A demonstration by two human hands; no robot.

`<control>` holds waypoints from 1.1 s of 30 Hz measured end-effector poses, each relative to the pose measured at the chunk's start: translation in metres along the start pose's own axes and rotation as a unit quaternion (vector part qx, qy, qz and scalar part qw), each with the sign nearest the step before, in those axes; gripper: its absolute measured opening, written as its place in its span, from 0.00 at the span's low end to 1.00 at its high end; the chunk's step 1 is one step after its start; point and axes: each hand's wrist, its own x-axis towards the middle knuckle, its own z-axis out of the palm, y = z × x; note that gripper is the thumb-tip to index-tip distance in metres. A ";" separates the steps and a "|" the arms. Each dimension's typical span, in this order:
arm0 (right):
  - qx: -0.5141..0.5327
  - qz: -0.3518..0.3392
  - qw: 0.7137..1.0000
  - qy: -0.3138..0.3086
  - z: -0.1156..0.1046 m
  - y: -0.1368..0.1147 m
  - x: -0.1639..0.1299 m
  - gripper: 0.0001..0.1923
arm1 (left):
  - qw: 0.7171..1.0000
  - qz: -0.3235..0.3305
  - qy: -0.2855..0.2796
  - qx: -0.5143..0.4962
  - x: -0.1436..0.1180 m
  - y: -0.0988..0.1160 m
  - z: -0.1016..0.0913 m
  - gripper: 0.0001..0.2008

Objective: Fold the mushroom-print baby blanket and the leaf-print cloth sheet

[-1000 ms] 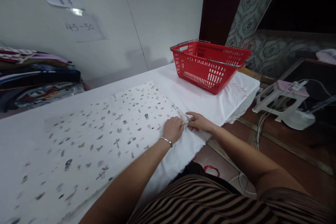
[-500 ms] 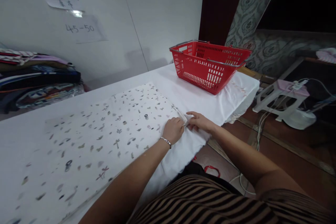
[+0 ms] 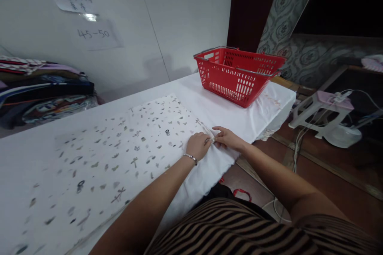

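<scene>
White cloth covers the table [image 3: 194, 103]. At its near edge the left hand [image 3: 198, 146] and right hand [image 3: 226, 138] pinch the corner of the printed fabric [image 3: 119, 147] lying flat on it. Farther back, a red basket [image 3: 237, 73] stands; its contents cannot be made out. Folded fabrics [image 3: 44, 91] are stacked by the wall.

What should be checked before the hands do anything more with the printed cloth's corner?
1. Left hand pinching the printed cloth at its near right corner: ok.
2. Right hand on the same corner: ok.
3. Cloth lies flat on the white table: ok.
4. Red basket stands apart from the cloth: ok.
5. Folded fabric stack stays off the cloth: ok.
6. Grip firmness: cannot tell.
</scene>
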 end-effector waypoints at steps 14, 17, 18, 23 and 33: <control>-0.033 0.008 0.999 0.010 0.000 -0.002 -0.002 0.28 | 0.996 0.051 -0.020 0.072 0.002 0.007 -0.008 0.11; -0.031 0.006 0.999 0.010 0.001 -0.004 -0.003 0.28 | 0.993 0.079 -0.021 0.089 0.000 0.008 -0.005 0.12; -0.029 0.007 0.999 0.013 0.002 -0.005 -0.003 0.28 | 0.992 0.080 -0.022 0.093 -0.001 0.009 -0.004 0.12; -0.018 0.014 1.000 0.021 0.005 -0.008 -0.002 0.27 | 0.992 0.074 -0.018 0.096 -0.004 0.011 0.000 0.10; -0.055 0.025 0.998 0.034 0.008 -0.003 0.007 0.29 | 0.996 0.036 0.000 0.077 -0.016 0.014 0.000 0.08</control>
